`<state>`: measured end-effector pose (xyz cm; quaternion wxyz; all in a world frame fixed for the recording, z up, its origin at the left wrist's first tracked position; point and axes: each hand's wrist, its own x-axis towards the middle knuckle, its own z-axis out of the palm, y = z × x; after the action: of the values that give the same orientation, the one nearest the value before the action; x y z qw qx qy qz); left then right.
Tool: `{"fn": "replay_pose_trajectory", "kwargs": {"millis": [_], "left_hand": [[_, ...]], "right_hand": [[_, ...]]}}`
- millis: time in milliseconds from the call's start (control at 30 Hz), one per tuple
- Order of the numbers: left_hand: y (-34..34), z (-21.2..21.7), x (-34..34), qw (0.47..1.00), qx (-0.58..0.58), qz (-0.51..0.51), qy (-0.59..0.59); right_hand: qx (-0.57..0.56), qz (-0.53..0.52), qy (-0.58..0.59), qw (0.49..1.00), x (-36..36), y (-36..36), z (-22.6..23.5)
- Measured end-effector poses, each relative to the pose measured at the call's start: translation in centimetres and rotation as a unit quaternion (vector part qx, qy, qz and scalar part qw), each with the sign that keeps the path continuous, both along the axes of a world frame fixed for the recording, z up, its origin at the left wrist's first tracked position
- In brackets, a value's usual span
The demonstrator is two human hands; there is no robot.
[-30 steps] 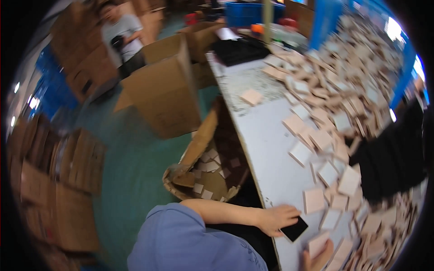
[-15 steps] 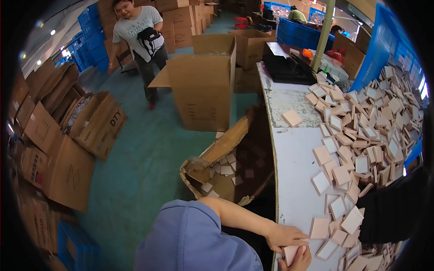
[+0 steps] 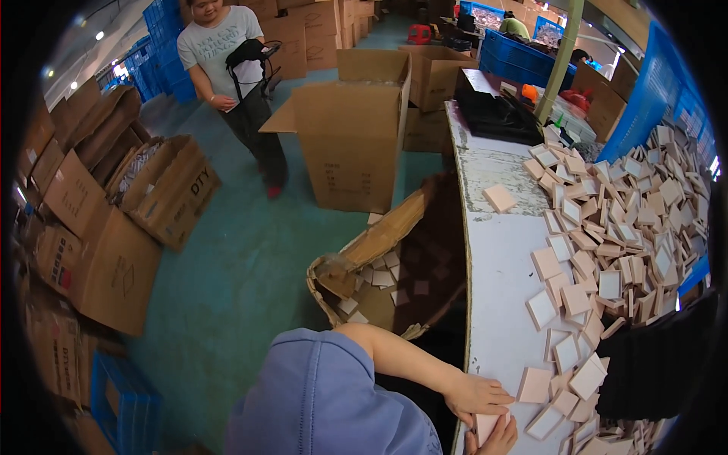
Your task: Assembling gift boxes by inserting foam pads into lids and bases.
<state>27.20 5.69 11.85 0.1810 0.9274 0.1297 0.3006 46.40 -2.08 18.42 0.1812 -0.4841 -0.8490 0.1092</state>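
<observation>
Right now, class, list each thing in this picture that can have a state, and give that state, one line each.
Left hand: resting on the white table's edge, fingers on a pink square tile.
Right hand: holding the same pink square tile.
Tall brown cardboard box: upright, top flaps open.
Torn cardboard box beside the table: tipped, open, tiles inside.
Heap of pink square tiles: loose, unstacked.
White table: partly bare.

place: packing warehouse | signs: stacked cardboard cartons point(image 3: 114, 227), blue crates point(image 3: 523, 64), worktable point(image 3: 497, 265) heaped with small tiles point(image 3: 622, 227)
</observation>
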Motion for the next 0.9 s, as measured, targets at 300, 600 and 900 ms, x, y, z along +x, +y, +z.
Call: {"fn": "replay_pose_trajectory", "kwargs": {"millis": [300,600,900], "left_hand": [[0.7,0.0,1.2,0.996,-0.04,-0.067,-0.035],[0.7,0.3,1.4,0.986,0.019,-0.006,-0.164],[0.9,0.0,1.3,0.984,0.098,0.032,-0.144]], "right_hand": [[-0.113,-0.012,0.198,0.974,4.4,-1.3,-1.8],[0.071,-0.242,0.077,0.964,12.0,-4.6,4.5],[0.05,-0.189,-0.029,0.98,12.4,-3.2,7.8]]}}
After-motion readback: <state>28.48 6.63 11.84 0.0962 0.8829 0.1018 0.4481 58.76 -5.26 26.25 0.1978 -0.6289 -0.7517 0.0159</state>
